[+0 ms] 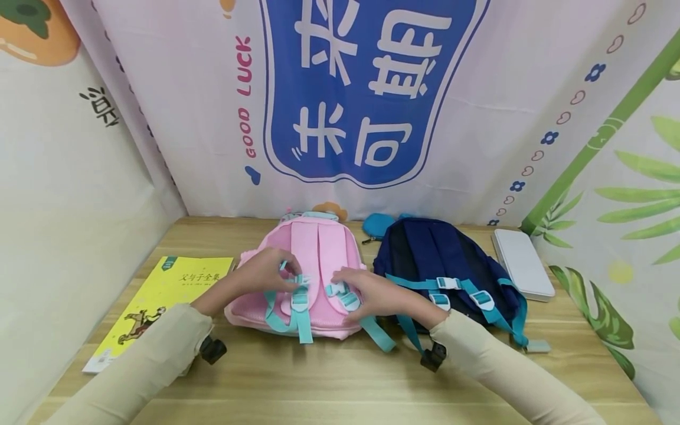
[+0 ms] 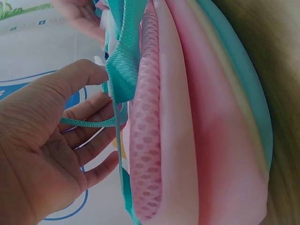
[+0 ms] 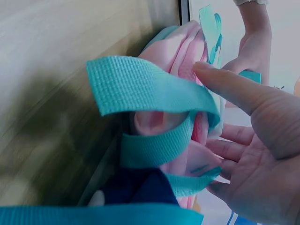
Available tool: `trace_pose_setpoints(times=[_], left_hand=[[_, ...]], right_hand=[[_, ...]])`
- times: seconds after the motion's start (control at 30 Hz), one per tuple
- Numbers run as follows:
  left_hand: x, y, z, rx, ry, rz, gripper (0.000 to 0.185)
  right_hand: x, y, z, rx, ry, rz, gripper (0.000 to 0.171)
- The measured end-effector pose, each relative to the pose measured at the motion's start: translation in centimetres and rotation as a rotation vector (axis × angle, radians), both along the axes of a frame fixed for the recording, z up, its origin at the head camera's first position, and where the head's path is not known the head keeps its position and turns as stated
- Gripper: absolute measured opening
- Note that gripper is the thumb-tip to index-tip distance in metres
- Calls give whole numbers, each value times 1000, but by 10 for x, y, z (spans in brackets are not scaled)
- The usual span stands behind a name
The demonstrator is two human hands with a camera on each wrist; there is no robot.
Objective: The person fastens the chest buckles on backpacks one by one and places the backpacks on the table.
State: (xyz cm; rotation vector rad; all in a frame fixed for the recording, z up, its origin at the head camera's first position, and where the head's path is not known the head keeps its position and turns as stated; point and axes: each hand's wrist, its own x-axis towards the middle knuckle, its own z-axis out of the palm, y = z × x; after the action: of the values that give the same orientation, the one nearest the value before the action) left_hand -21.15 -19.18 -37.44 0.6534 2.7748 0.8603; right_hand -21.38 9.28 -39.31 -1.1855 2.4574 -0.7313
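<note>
A pink backpack (image 1: 305, 242) lies on the table with its shoulder straps and teal webbing facing up. My left hand (image 1: 268, 273) pinches a white buckle (image 1: 300, 280) on its left strap. In the left wrist view a thin teal strap (image 2: 89, 123) runs across the fingers of that hand. My right hand (image 1: 379, 293) rests at the right strap, thumb and fingers spread either side of a white buckle (image 1: 336, 289). Seen from the right wrist, its thumb is straight, and a loose teal webbing end (image 3: 126, 84) hangs off the backpack. Its fingertips are partly hidden behind the straps.
A navy backpack (image 1: 425, 248) with teal straps lies close on the right. Beyond it are a white box (image 1: 523, 262) and a small grey tag (image 1: 538, 346). A yellow book (image 1: 175, 283) is on the left. A printed cloth (image 1: 212, 118) hangs behind the wooden table (image 1: 319, 383).
</note>
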Motion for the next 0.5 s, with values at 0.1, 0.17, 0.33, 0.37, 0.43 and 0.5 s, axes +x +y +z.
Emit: trace_pose_setpoints(times=[0.1, 0.17, 0.33, 0.37, 0.43, 0.5], left_hand=[[0, -2, -2, 10, -3, -2, 17], [0, -3, -2, 16, -2, -6, 17], [1, -5, -2, 23, 2, -6, 17], [2, -5, -3, 26, 0, 0, 17], [2, -7, -3, 31, 7, -6, 17], [3, -9, -4, 37, 13, -11, 17]], right_hand=[[1, -5, 1, 2, -7, 11, 77], [2, -9, 2, 8, -15, 10, 76], [4, -13, 7, 50, -7, -41, 70], [4, -14, 8, 62, 4, -54, 68], [4, -14, 8, 77, 26, -70, 65], [4, -14, 8, 78, 38, -80, 62]])
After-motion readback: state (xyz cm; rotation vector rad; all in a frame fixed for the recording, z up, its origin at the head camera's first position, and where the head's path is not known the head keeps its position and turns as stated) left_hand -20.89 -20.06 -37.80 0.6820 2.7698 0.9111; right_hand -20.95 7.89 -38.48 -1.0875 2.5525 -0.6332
